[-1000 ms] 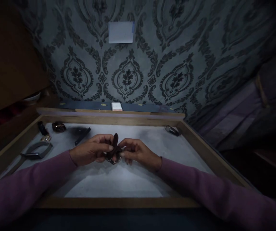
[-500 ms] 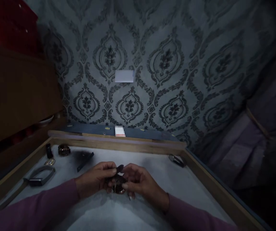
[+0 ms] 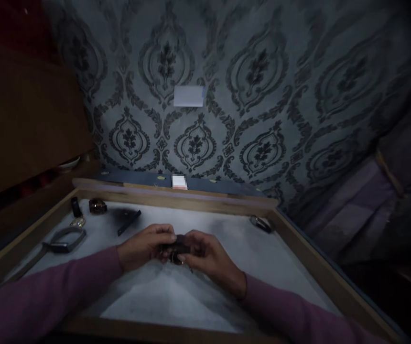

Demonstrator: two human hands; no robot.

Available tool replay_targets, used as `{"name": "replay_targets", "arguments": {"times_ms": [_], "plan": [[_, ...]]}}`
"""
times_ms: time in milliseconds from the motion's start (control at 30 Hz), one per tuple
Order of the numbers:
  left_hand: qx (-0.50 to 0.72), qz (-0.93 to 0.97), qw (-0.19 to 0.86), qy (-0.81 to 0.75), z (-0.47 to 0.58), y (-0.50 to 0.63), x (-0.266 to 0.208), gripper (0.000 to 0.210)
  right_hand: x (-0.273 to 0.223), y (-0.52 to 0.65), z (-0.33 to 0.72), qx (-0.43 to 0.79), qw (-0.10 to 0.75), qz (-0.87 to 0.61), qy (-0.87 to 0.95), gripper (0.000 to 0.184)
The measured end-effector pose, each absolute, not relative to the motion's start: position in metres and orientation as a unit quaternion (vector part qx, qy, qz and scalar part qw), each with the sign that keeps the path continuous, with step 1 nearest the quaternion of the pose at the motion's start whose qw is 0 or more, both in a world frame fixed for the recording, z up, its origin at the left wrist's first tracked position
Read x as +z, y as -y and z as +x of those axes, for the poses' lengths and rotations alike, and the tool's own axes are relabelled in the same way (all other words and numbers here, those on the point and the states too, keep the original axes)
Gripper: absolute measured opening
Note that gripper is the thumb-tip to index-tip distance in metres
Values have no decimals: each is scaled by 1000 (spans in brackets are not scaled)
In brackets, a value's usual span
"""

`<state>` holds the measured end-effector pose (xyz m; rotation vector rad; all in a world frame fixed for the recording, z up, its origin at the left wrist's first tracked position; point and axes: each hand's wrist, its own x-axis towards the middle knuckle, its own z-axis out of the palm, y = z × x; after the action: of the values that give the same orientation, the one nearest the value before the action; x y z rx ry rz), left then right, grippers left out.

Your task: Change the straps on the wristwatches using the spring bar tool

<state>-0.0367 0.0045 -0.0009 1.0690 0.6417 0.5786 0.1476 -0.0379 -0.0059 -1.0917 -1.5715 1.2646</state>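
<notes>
Over the middle of the shallow wooden-framed tray (image 3: 205, 206), both hands are closed on a dark wristwatch (image 3: 177, 258). My left hand (image 3: 150, 242) pinches the dark strap between thumb and fingers. My right hand (image 3: 210, 255) grips the watch from the other side, its thumb by the case. Fingers cover much of the watch, and the dim light hides its finer details. A flat black strip (image 3: 129, 222) lies on the white tray bottom, left of my left hand.
Along the tray's left side lie a grey-banded watch (image 3: 64, 246), a small gold watch (image 3: 78, 221), a black object (image 3: 75, 206) and a brown watch (image 3: 97, 206). Another dark watch (image 3: 261, 223) lies at the far right corner. A patterned wall (image 3: 194, 143) rises behind.
The view has tilted down, so the tray's near edge shows. The strap end that stuck up between my hands now lies lower, and my hands are closer together around the watch.
</notes>
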Motion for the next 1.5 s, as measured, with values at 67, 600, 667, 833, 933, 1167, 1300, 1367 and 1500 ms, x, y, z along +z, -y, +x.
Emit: {"name": "replay_targets", "arguments": {"times_ms": [67, 600, 667, 833, 933, 1167, 1300, 1367, 1500], "plan": [[257, 501, 772, -296, -38, -4, 2, 35, -6, 38, 147, 519, 409, -425, 619, 27], [224, 538, 741, -335, -40, -8, 8, 13, -9, 42, 148, 433, 391, -455, 673, 16], [219, 546, 735, -336, -41, -8, 9, 13, -8, 42, 149, 425, 389, -453, 681, 16], [212, 583, 705, -345, -41, -6, 9, 18, -9, 44, 150, 389, 386, -434, 715, 17], [208, 598, 689, -353, -40, -5, 8, 21, -11, 45, 151, 357, 383, -423, 739, 17], [214, 634, 644, -372, -38, -1, 10, 21, -16, 46, 153, 249, 401, -386, 793, 15], [225, 639, 630, -379, -38, 1, 8, 21, -17, 47, 152, 217, 411, -360, 809, 15], [228, 641, 627, -378, -37, 2, 5, 23, -17, 47, 151, 213, 405, -363, 812, 14], [217, 640, 643, -361, -37, 3, 0, 31, -17, 49, 151, 241, 385, -388, 802, 22]]}}
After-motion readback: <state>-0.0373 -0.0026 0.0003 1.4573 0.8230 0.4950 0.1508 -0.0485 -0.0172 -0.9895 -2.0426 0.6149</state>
